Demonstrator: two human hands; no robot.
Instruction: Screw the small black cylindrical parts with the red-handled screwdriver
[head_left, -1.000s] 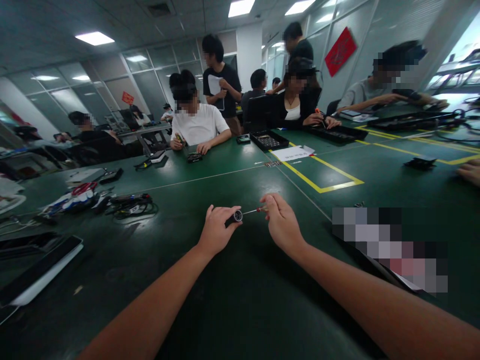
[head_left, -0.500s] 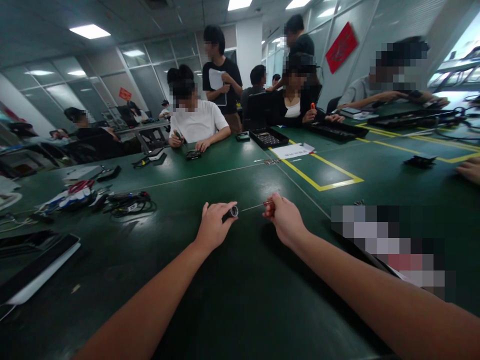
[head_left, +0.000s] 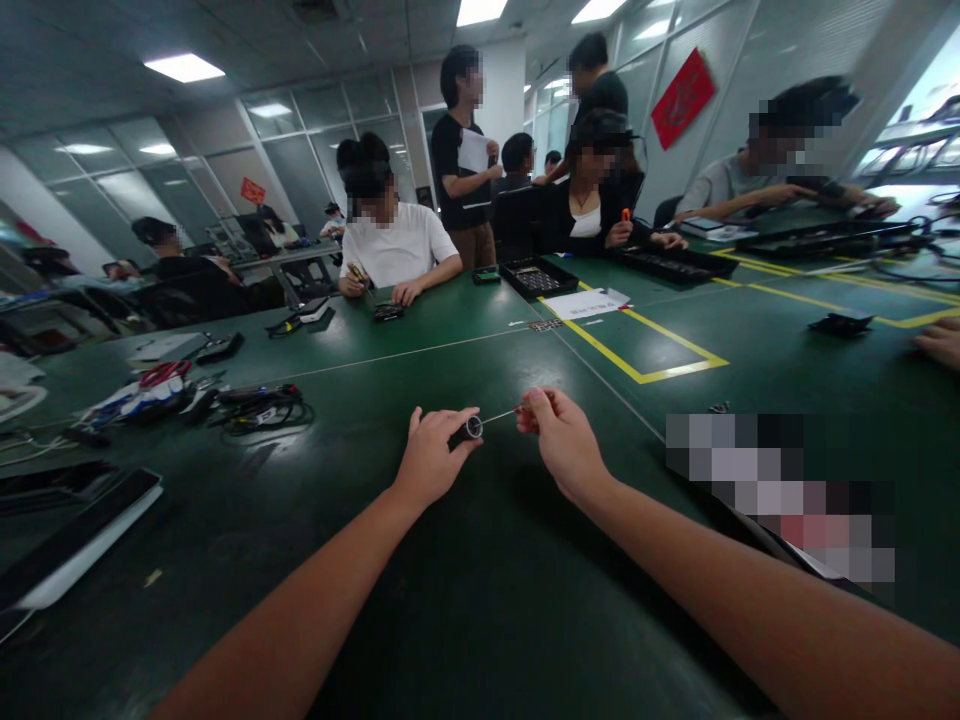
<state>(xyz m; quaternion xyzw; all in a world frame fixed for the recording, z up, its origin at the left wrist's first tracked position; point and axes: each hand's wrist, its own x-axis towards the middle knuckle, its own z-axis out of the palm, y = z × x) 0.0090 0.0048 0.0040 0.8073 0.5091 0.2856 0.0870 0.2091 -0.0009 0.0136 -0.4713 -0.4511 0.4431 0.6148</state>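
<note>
My left hand (head_left: 433,452) is closed round a short dark cylinder (head_left: 472,428), whose round, silvery-rimmed end faces me and to the right. Opposite it, my right hand (head_left: 564,438) pinches a thin screwdriver (head_left: 499,415) by its reddish handle end. The slim metal shaft points left, and its tip reaches the open end of the cylinder; how far in it goes I cannot tell. Both hands are just above the green table (head_left: 465,600).
Bundled cables (head_left: 262,408) and a dark tray-like case (head_left: 82,540) lie left. A black tray (head_left: 536,277) and a white paper (head_left: 585,303) are across the table. People sit opposite, and another person's hand (head_left: 941,342) rests at the right edge.
My right hand has moved a little left, bringing the screwdriver tip to the cylinder's end. My left hand has shifted slightly right. A standing person in the background has moved right and turned.
</note>
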